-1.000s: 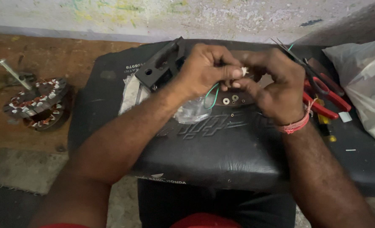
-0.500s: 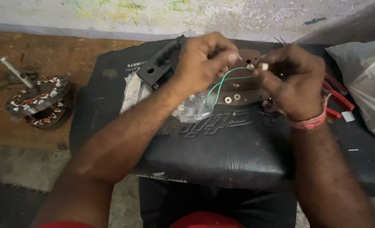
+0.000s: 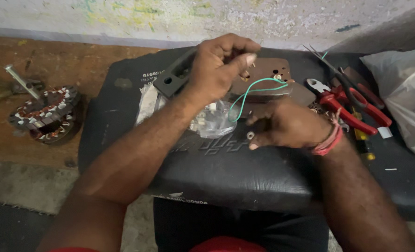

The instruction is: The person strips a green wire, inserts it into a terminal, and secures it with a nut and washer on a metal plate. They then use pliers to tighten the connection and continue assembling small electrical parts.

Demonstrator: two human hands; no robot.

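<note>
Left hand, upper centre of frame: fingers bunched, pinching one end of thin green insulated wire above brown flat plastic terminal plate with small holes and studs. Wire looped down from plate to lower centre.

Right hand, centre right, red thread band at wrist: curled knuckles-down on black padded vinyl seat cushion; whether anything gripped, cannot tell. Small pale ring-shaped piece just beside fingertips.

Handling note, as judgement: best done with pinch kept close to wire's end, plate steadied flat on cushion, wire guided clear of studs, loop kept free of kinks.

Nearby: dark grey rectangular plastic frame with round hole, touching left hand; red-handled metal pliers, right of plate.

Packages and markings:
- Crumpled clear plastic bag, centre, under left wrist.
- White translucent plastic sack, right edge.
- Pale printed lettering on cushion top, upper left of cushion, and along front edge, lower centre; embossed lettering mid-cushion.

Copper-wound round motor stator, left, on brown floor.
</note>
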